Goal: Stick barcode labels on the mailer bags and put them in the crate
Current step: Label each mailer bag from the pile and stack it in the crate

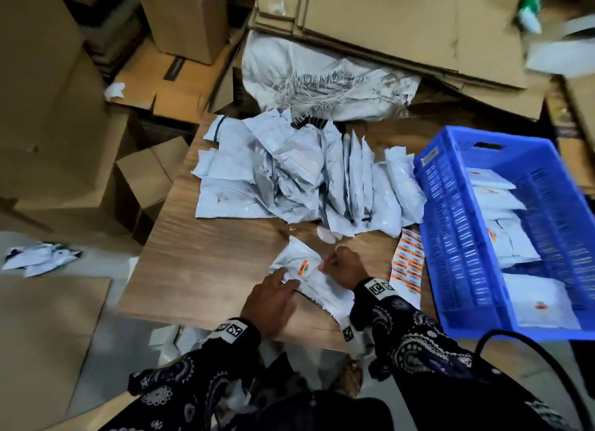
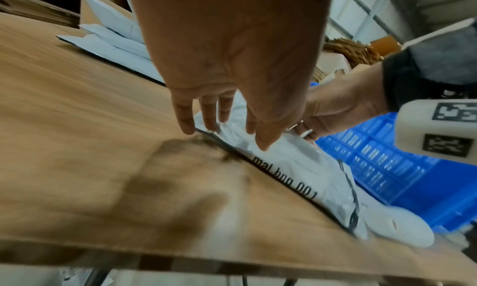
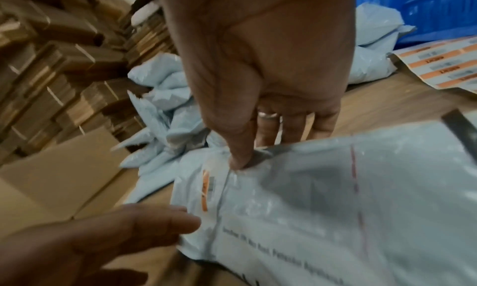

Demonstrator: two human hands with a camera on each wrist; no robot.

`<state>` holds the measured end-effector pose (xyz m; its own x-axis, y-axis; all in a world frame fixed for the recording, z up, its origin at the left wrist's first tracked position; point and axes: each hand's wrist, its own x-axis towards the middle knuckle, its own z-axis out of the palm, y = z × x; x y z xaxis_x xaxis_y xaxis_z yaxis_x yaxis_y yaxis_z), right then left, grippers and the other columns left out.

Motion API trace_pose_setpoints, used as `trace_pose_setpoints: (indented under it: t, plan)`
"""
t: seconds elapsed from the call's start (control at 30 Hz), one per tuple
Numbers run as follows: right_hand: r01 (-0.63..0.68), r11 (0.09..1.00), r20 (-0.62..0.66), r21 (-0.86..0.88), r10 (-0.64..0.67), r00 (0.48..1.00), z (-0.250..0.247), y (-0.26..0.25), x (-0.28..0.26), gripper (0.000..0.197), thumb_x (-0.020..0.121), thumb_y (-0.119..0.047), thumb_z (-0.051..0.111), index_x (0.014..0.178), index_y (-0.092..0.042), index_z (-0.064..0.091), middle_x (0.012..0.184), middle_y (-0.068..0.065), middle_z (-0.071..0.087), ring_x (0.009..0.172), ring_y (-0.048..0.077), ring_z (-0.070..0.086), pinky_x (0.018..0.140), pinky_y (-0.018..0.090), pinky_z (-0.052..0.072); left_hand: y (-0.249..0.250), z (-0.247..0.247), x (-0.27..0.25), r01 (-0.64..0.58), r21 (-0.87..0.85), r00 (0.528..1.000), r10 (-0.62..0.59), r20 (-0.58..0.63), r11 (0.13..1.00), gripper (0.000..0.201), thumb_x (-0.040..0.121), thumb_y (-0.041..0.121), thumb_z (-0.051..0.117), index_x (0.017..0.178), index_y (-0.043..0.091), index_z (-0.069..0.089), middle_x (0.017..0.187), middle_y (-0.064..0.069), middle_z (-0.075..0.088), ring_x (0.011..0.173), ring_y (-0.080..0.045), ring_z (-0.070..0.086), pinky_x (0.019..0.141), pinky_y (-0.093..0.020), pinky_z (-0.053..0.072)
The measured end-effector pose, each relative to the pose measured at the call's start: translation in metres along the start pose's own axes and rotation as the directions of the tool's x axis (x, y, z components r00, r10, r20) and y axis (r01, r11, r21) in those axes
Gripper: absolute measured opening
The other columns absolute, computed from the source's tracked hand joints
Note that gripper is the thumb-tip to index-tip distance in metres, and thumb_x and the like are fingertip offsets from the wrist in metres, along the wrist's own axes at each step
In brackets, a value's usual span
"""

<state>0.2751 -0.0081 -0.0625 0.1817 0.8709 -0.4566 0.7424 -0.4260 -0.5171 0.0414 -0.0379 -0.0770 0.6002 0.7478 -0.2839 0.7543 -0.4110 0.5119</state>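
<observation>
The head view looks steeply down from above the table's (image 1: 206, 269) near edge, taking in the whole top and the crate (image 1: 457, 237) at its right edge. The left wrist view skims low along the table (image 2: 90, 137) toward the crate (image 2: 387, 178). The right wrist view sits close above the bag (image 3: 322, 209), facing the far-left corner. All three share the bag.

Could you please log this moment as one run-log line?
labelled grey plastic mailer bag on wooden table | left hand presses | right hand pinches | blue plastic crate part-filled
</observation>
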Motion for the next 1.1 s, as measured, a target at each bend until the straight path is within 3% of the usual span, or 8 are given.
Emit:
trace_pose_setpoints:
  t: [0.1,0.23,0.33,0.47,0.7,0.83,0.9,1.1]
  plan:
    - [0.096,0.99,-0.025,0.1,-0.094,0.995,-0.023,-0.007,-0.013,0.03,0.083,-0.017,0.081,0.069,-0.03,0.057,0.068,-0.015,0.061,0.08,0.013,0.064,0.067,0.018,0.041,0.008,-0.018,0.002,-0.041,-0.068,0.989,0.031,-0.143,0.997,0.054,0.087,0.046,0.044,0.137,0.028,0.053,0.148,-0.006,0.042,0.124,-0.03,0.054,0.099,-0.037,0.048]
    - [0.223,0.938,-0.142,0.266,-0.19,0.971,-0.077,-0.005,-0.047,0.021,0.082,-0.016,0.083,0.082,-0.025,0.064,0.076,0.001,0.07,0.073,0.012,0.064,0.067,0.02,0.048,0.031,-0.046,0.001,-0.166,-0.153,0.932,0.104,-0.347,0.974,0.028,0.095,0.037,0.05,0.122,0.033,0.056,0.131,0.006,0.045,0.111,-0.016,0.058,0.086,-0.03,0.052]
    - [0.302,0.853,-0.224,0.426,-0.224,0.948,-0.125,0.003,-0.078,0.02,0.086,-0.009,0.079,0.094,-0.023,0.068,0.075,-0.005,0.068,0.072,0.008,0.063,0.069,0.024,0.05,0.06,-0.062,0.008,-0.255,-0.164,0.886,0.162,-0.434,0.953,0.016,0.097,0.033,0.05,0.112,0.033,0.057,0.122,0.012,0.046,0.1,-0.009,0.061,0.077,-0.026,0.051]
    - [0.415,0.803,-0.274,0.428,-0.323,0.906,-0.199,0.026,-0.112,0.002,0.094,-0.008,0.069,0.096,-0.009,0.07,0.081,-0.006,0.066,0.079,0.008,0.057,0.074,0.031,0.047,0.116,-0.07,0.029,-0.397,-0.143,0.831,0.289,-0.476,0.907,0.023,0.097,0.031,0.051,0.116,0.026,0.063,0.122,0.011,0.05,0.103,-0.006,0.06,0.085,-0.015,0.043]
    - [0.49,0.838,-0.313,0.241,-0.411,0.856,-0.331,0.103,-0.147,0.014,0.096,-0.006,0.065,0.107,0.003,0.068,0.099,0.013,0.071,0.091,0.011,0.062,0.085,0.029,0.05,0.214,-0.055,0.062,-0.56,-0.164,0.781,0.453,-0.43,0.812,0.021,0.098,0.029,0.055,0.116,0.026,0.066,0.13,0.014,0.048,0.113,-0.001,0.059,0.087,-0.023,0.051]
    - [0.457,0.889,-0.299,-0.019,-0.442,0.846,-0.392,0.16,-0.156,0.006,0.094,-0.018,0.069,0.093,-0.024,0.067,0.089,0.002,0.069,0.081,0.013,0.061,0.078,0.032,0.049,0.242,-0.037,0.073,-0.582,-0.143,0.769,0.486,-0.415,0.8,0.018,0.096,0.036,0.052,0.105,0.032,0.068,0.128,0.015,0.051,0.111,0.001,0.06,0.083,-0.019,0.049]
    - [0.363,0.925,-0.263,-0.114,-0.381,0.886,-0.411,0.193,-0.153,0.004,0.093,-0.013,0.072,0.096,-0.015,0.071,0.089,0.007,0.071,0.081,0.014,0.061,0.076,0.023,0.048,0.251,-0.029,0.075,-0.594,-0.144,0.758,0.491,-0.429,0.791,0.017,0.094,0.035,0.054,0.101,0.033,0.07,0.126,0.018,0.053,0.107,0.003,0.06,0.073,-0.013,0.049]
    - [0.186,0.914,0.166,-0.361,-0.133,0.977,-0.396,0.262,-0.1,0.023,0.086,-0.006,0.075,0.108,0.0,0.072,0.092,0.013,0.07,0.083,0.018,0.063,0.078,0.028,0.047,0.258,-0.008,0.074,-0.519,-0.124,0.801,0.431,-0.416,0.846,0.014,0.09,0.04,0.056,0.097,0.042,0.068,0.123,0.022,0.052,0.086,0.007,0.062,0.059,-0.009,0.045]
